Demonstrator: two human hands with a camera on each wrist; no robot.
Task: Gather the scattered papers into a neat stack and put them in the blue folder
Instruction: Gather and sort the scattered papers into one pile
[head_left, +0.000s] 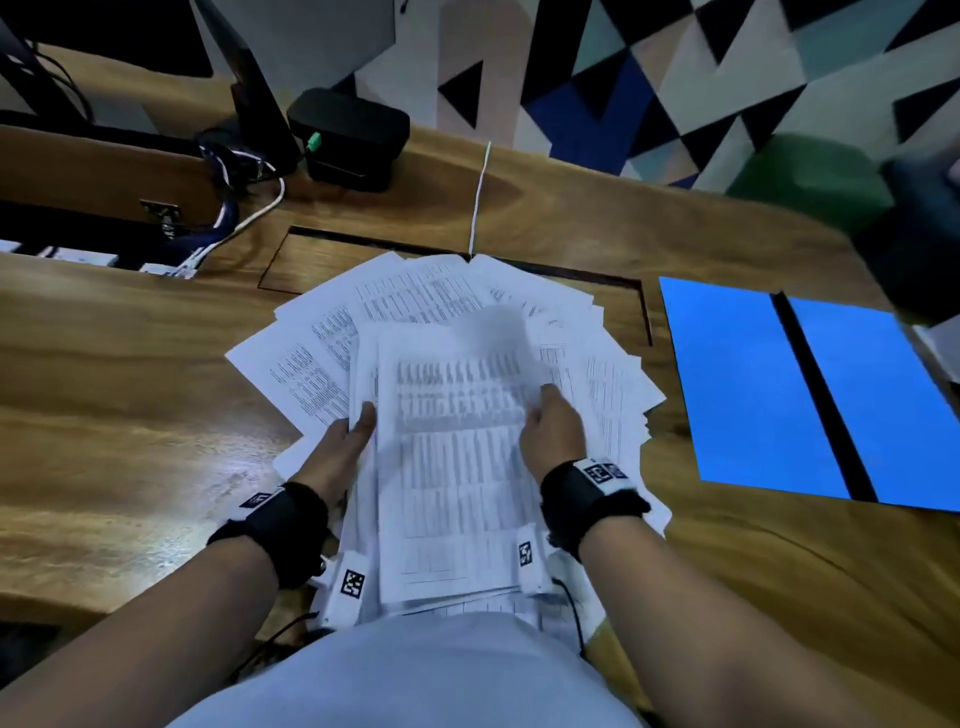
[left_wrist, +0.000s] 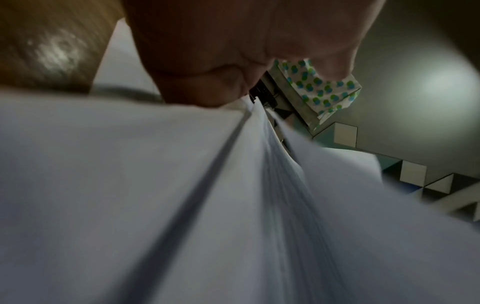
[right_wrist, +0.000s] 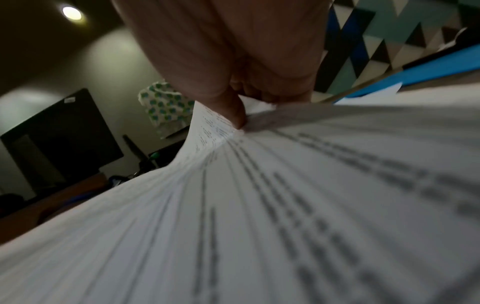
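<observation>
A thick bundle of printed white papers (head_left: 452, 467) lies in front of me over a fan of loose sheets (head_left: 311, 364) spread on the wooden desk (head_left: 130, 415). My left hand (head_left: 348, 441) grips the bundle's left edge, thumb on top; the left wrist view shows the sheet edges (left_wrist: 280, 195) under the curled fingers. My right hand (head_left: 550, 426) grips the right side, and its thumb (right_wrist: 233, 111) presses a curling top sheet (right_wrist: 207, 127). The blue folder (head_left: 810, 395) lies open and flat to the right, with a black spine down its middle.
A black box (head_left: 348, 135), cables (head_left: 234, 208) and a monitor stand (head_left: 260, 93) sit at the desk's back left. A white cord (head_left: 480, 197) runs to the papers' far edge. A green object (head_left: 810, 176) and a dark blurred shape (head_left: 919, 228) are at the far right.
</observation>
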